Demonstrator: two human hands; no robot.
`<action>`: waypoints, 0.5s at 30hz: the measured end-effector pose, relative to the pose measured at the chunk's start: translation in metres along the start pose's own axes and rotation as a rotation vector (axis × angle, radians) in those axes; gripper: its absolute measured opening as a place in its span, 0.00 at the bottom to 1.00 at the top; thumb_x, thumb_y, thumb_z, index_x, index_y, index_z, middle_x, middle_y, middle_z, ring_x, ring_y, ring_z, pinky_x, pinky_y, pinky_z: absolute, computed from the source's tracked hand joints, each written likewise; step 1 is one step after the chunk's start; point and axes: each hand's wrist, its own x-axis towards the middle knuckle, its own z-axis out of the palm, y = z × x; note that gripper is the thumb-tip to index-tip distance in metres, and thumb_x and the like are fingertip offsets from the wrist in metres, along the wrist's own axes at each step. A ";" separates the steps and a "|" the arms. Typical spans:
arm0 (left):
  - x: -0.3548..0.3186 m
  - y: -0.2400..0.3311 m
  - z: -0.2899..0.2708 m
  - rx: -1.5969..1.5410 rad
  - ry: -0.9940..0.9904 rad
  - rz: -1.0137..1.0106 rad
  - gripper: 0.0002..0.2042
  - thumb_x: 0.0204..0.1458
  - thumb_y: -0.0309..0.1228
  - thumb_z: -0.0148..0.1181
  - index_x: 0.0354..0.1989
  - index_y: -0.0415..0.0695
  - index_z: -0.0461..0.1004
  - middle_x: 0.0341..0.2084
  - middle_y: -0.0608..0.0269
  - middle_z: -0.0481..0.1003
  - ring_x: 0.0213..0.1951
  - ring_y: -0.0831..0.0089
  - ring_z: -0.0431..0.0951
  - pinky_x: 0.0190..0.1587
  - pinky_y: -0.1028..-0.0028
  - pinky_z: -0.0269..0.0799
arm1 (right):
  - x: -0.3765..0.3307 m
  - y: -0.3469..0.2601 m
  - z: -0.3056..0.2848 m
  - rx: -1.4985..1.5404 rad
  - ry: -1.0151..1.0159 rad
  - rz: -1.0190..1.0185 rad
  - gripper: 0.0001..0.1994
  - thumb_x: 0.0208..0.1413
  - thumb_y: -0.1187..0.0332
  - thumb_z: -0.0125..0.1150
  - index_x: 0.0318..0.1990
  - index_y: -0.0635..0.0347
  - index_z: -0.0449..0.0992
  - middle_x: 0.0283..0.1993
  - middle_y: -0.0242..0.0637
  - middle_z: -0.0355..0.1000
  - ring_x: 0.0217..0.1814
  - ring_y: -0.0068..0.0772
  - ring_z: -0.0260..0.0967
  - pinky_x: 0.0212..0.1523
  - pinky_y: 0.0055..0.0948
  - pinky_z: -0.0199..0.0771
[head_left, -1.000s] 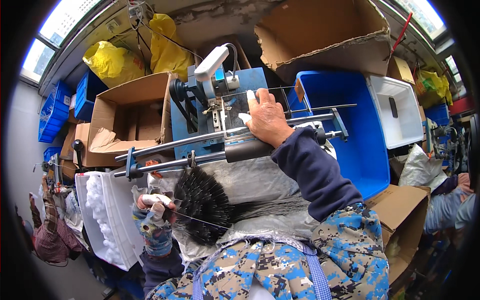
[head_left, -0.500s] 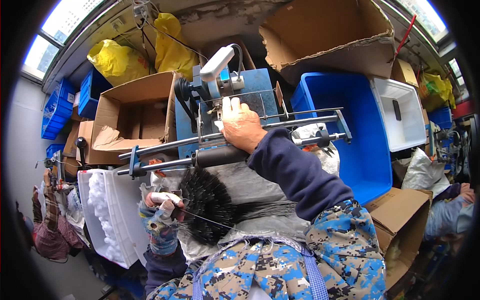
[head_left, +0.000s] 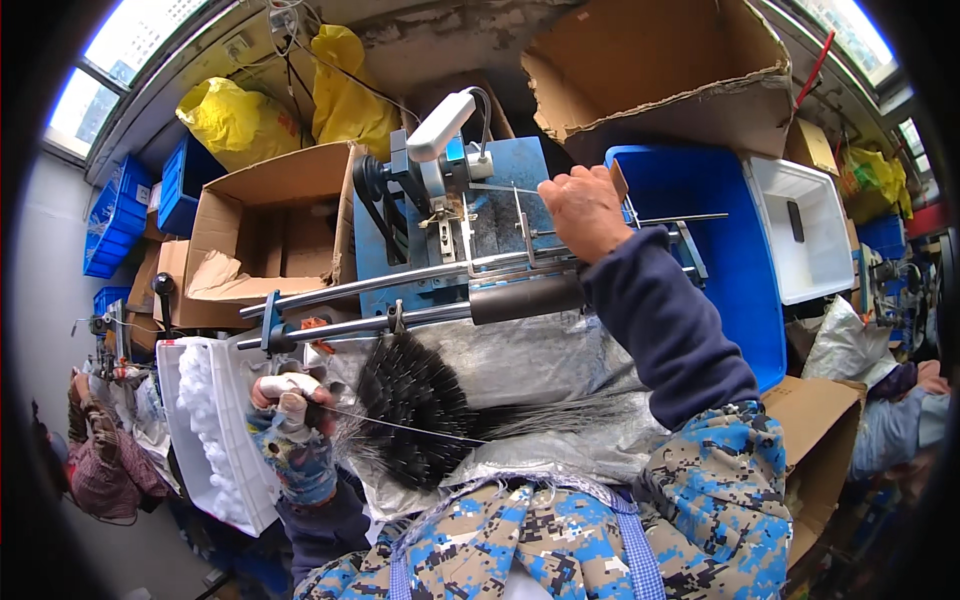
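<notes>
Your L hand (head_left: 290, 405) grips brush (head_left: 410, 410), fingers closed; R hand (head_left: 585, 210) rests loosely on machine (head_left: 470, 230). Brush bristled; looks near done.

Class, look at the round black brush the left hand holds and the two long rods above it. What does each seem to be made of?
The brush looks like stiff black plastic or nylon bristles, thin and springy, fanning from a wire core; the exact fibre is unclear. The rods look like bare polished steel: grey, smooth, with bright highlights. The left hand wears a patterned fabric sleeve.
</notes>
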 end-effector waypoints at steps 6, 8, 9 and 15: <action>0.003 -0.008 -0.024 -0.145 -0.122 0.165 0.10 0.51 0.33 0.58 0.31 0.43 0.63 0.24 0.59 0.69 0.19 0.77 0.68 0.16 0.82 0.64 | -0.094 -0.037 -0.068 0.650 -0.271 -0.405 0.15 0.37 0.75 0.60 0.37 0.67 0.67 0.29 0.46 0.68 0.36 0.45 0.68 0.38 0.38 0.66; -0.003 -0.013 0.015 -0.251 -0.281 0.057 0.10 0.46 0.28 0.61 0.30 0.39 0.66 0.26 0.49 0.74 0.18 0.74 0.71 0.19 0.78 0.69 | -0.095 -0.082 -0.060 0.997 -0.178 -0.432 0.18 0.46 0.66 0.62 0.41 0.66 0.65 0.36 0.45 0.67 0.39 0.43 0.68 0.41 0.37 0.67; -0.007 -0.012 0.036 -0.208 -0.350 -0.024 0.08 0.45 0.24 0.61 0.30 0.39 0.67 0.27 0.48 0.74 0.20 0.72 0.72 0.21 0.77 0.70 | -0.093 -0.102 -0.052 1.328 -0.233 -0.402 0.19 0.48 0.66 0.61 0.44 0.66 0.64 0.37 0.44 0.68 0.38 0.43 0.69 0.40 0.35 0.69; 0.004 -0.015 0.017 0.134 -0.474 0.130 0.16 0.43 0.22 0.62 0.42 0.41 0.68 0.30 0.57 0.74 0.29 0.75 0.75 0.31 0.79 0.71 | -0.072 -0.092 -0.057 1.293 0.114 -0.338 0.13 0.42 0.83 0.56 0.40 0.69 0.70 0.34 0.51 0.70 0.37 0.48 0.72 0.35 0.32 0.72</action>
